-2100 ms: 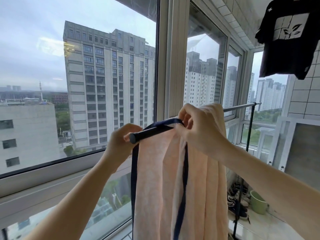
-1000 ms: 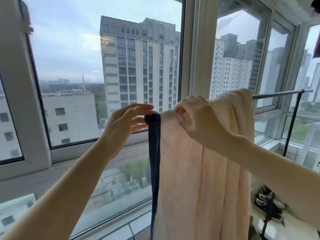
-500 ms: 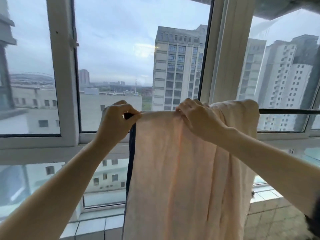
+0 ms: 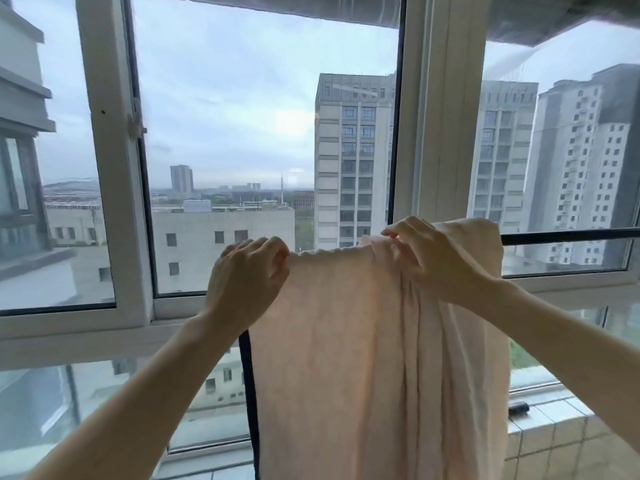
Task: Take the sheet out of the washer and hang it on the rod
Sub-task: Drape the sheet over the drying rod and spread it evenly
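A pale pink sheet (image 4: 346, 358) with a dark blue edge hangs draped over a dark metal rod (image 4: 568, 236) in front of the window. My left hand (image 4: 247, 278) pinches the sheet's top fold at its left end, where the rod's end is hidden. My right hand (image 4: 429, 258) grips bunched cloth on top of the rod farther right. Between the two hands the cloth is stretched flat along the rod. To the right of the hands the sheet stays gathered in folds.
White window frames (image 4: 114, 202) and glass stand right behind the rod, with tall buildings outside. A tiled ledge (image 4: 554, 424) lies low on the right with a small dark object (image 4: 518, 407) on it.
My left hand has pulled the sheet's edge leftward along the rod, so the cloth spread wider and covered the rod's end. The camera turned left, dropping the black shirt and shoes from view.
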A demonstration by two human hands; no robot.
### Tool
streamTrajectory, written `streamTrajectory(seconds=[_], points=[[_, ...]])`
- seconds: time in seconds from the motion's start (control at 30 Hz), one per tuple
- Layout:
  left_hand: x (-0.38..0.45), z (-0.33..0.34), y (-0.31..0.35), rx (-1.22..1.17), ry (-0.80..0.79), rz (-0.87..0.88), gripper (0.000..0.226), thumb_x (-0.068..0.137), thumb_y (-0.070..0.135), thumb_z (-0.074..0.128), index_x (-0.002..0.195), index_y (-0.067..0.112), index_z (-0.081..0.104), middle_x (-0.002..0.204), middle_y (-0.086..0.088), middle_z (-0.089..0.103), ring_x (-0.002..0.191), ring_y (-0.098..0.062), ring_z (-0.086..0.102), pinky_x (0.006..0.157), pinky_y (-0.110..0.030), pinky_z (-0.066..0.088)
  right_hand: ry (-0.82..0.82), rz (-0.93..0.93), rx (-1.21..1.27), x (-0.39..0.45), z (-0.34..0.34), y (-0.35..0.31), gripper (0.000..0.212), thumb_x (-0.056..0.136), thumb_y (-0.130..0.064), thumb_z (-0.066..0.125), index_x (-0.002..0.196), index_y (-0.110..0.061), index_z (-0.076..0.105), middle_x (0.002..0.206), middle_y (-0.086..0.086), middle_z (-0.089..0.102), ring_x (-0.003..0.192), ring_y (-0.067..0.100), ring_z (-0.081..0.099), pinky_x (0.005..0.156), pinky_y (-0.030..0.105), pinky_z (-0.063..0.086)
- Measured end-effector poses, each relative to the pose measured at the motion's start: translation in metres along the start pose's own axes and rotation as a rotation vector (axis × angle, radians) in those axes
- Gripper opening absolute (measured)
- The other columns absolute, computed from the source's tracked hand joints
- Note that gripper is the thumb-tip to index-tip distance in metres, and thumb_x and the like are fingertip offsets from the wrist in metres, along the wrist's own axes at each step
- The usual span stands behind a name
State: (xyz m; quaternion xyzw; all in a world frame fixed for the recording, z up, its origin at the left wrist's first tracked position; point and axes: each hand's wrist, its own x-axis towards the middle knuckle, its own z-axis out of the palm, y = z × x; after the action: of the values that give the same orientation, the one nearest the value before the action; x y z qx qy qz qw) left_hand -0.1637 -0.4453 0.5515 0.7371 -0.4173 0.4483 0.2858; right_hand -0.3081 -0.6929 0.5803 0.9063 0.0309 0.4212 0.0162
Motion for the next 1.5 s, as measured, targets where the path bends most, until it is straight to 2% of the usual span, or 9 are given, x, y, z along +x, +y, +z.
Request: streamTrajectory(seconds=[0.17, 0.3, 0.43, 0.6, 0.7, 0.9, 1.3, 1.4, 1.5], points=[[0.011, 0.025, 0.028, -0.119, -0.065, 0.076, 0.020, 0.092, 0.038, 0.057, 0.103, 0.024, 0.066, 0.099, 0.009, 0.071, 0.081, -0.015, 0.069, 0.076, -0.038, 0.055, -0.031, 0.071, -0.075, -0.005, -0.005, 0.018, 0.018, 0.092, -0.027, 0.051, 0.108, -0.021, 0.058, 0.111, -0.007, 0.058, 0.105, 0.011, 0.054, 0.099, 0.032, 0.040], [0.022, 0.042, 0.050, -0.118, -0.059, 0.141, 0.024, 0.091, 0.038, 0.060, 0.110, 0.025, 0.065, 0.109, 0.009, 0.069, 0.086, -0.014, 0.069, 0.073, -0.030, 0.053, -0.110, 0.081, -0.153, -0.008, -0.012, 0.024, 0.034, 0.086, -0.038, 0.055, 0.117, -0.025, 0.055, 0.120, -0.005, 0.056, 0.112, 0.020, 0.052, 0.106, 0.049, 0.033], [0.038, 0.061, 0.081, -0.089, -0.079, 0.156, 0.025, 0.090, 0.040, 0.060, 0.110, 0.026, 0.067, 0.111, 0.009, 0.068, 0.090, -0.013, 0.067, 0.077, -0.027, 0.047, -0.181, 0.056, -0.199, -0.004, -0.015, 0.030, 0.031, 0.085, -0.029, 0.054, 0.115, -0.024, 0.051, 0.118, -0.003, 0.055, 0.112, 0.021, 0.052, 0.105, 0.057, 0.030], [0.047, 0.070, 0.093, -0.125, -0.131, -0.090, 0.027, 0.085, 0.052, 0.061, 0.098, 0.030, 0.069, 0.092, 0.019, 0.065, 0.079, -0.005, 0.060, 0.067, -0.022, 0.044, -0.176, -0.009, -0.171, -0.004, -0.026, 0.057, 0.023, 0.092, -0.027, 0.044, 0.113, -0.026, 0.052, 0.111, -0.006, 0.061, 0.098, 0.017, 0.058, 0.100, 0.048, 0.039], [0.051, 0.062, 0.082, -0.136, -0.236, -0.197, 0.024, 0.078, 0.057, 0.063, 0.089, 0.036, 0.069, 0.084, 0.026, 0.063, 0.077, 0.000, 0.060, 0.069, -0.027, 0.046, -0.205, -0.049, -0.183, -0.006, -0.036, 0.080, 0.027, 0.095, -0.030, 0.038, 0.118, -0.030, 0.052, 0.116, -0.009, 0.059, 0.094, 0.016, 0.059, 0.080, 0.032, 0.036], [0.038, 0.049, 0.067, -0.103, -0.122, -0.425, 0.025, 0.089, 0.039, 0.061, 0.069, 0.026, 0.065, 0.053, 0.009, 0.059, 0.050, -0.011, 0.053, 0.060, -0.034, 0.047, -0.206, -0.106, -0.098, -0.019, -0.041, 0.139, 0.029, 0.097, -0.038, 0.034, 0.124, -0.034, 0.044, 0.118, -0.007, 0.058, 0.090, 0.016, 0.059, 0.079, 0.035, 0.044], [0.041, 0.050, 0.093, 0.223, -0.113, -0.530, 0.024, 0.093, 0.026, 0.048, 0.073, 0.023, 0.061, 0.068, 0.008, 0.061, 0.072, -0.022, 0.063, 0.074, -0.038, 0.048, -0.078, 0.061, -0.156, -0.058, -0.063, 0.214, 0.025, 0.090, -0.034, 0.030, 0.106, -0.027, 0.049, 0.100, -0.004, 0.062, 0.083, 0.015, 0.057, 0.089, 0.042, 0.043], [0.045, 0.063, 0.123, 0.043, -0.126, -0.356, 0.018, 0.093, 0.019, 0.050, 0.089, 0.021, 0.067, 0.088, 0.010, 0.064, 0.085, -0.013, 0.060, 0.079, -0.032, 0.046, -0.066, 0.112, -0.156, -0.055, -0.062, 0.205, 0.021, 0.089, -0.030, 0.039, 0.103, -0.023, 0.052, 0.108, -0.005, 0.058, 0.096, 0.014, 0.052, 0.092, 0.037, 0.037], [0.051, 0.081, 0.152, -0.088, -0.180, -0.269, 0.015, 0.093, 0.020, 0.057, 0.102, 0.020, 0.069, 0.095, 0.009, 0.067, 0.088, -0.007, 0.062, 0.079, -0.025, 0.049, -0.100, -0.010, -0.110, -0.048, -0.056, 0.179, 0.034, 0.092, -0.023, 0.046, 0.125, -0.020, 0.049, 0.127, -0.003, 0.055, 0.117, 0.017, 0.049, 0.103, 0.036, 0.034]])
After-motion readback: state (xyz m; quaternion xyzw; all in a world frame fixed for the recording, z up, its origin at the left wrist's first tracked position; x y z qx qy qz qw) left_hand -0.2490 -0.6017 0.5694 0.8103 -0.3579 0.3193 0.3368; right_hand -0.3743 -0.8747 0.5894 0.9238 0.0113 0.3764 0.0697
